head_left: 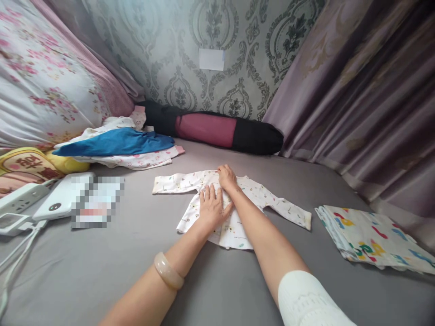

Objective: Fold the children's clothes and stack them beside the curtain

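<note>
A small white baby shirt (pixel 238 231) with a tiny print lies spread on the grey bed sheet (pixel 136 262), its sleeves stretched out to both sides. My left hand (pixel 212 206), with a pale bangle (pixel 169 270) on the wrist, rests flat on the shirt's front with fingers apart. Just beyond it, my right hand (pixel 227 177) is at the collar, its fingers curled and closed on the fabric. The fingertips of the right hand are partly hidden.
Clothes with a blue piece (pixel 118 141) are heaped at the back left. A black and maroon bolster (pixel 205 129) lies along the wall. On the left are a power strip (pixel 23 199) and a white device (pixel 63 194). A folded patterned cloth (pixel 377 237) lies right.
</note>
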A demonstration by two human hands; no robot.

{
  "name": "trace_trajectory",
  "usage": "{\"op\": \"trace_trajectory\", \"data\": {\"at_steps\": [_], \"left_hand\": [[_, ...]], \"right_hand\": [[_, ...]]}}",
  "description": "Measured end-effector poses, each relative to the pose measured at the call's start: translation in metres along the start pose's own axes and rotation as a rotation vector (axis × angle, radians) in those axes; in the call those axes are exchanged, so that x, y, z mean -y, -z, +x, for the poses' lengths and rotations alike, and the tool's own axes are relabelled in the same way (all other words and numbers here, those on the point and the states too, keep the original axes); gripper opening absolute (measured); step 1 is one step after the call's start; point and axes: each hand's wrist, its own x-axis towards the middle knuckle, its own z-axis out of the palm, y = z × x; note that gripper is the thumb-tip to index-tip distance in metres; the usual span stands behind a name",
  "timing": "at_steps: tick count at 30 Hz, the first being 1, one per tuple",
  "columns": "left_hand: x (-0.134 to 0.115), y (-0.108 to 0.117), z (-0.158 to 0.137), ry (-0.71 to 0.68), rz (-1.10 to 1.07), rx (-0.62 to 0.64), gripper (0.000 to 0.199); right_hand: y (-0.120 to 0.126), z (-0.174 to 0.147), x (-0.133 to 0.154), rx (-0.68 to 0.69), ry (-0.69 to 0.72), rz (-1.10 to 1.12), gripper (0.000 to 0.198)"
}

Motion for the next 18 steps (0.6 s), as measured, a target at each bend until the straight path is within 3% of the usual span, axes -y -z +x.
{"op": "trace_trajectory", "data": {"at_steps": [5, 11, 18], "left_hand": [[0.004, -0.003, 0.001, -0.019, -0.009, -0.032, 0.073], [0.006, 0.003, -0.001, -0.033, -0.009, -0.018, 0.065], [-0.013, 0.013, -0.021, -0.226, -0.036, -0.042, 0.047]], "right_hand": [[0.018, -0.029, -0.009, 0.028, 0.061, 0.075, 0.043], [0.037, -0.102, -0.031, 0.042, 0.154, 0.143, 0.052], [0.050, -0.175, -0.058, 0.108, 0.183, 0.038, 0.051]]}}
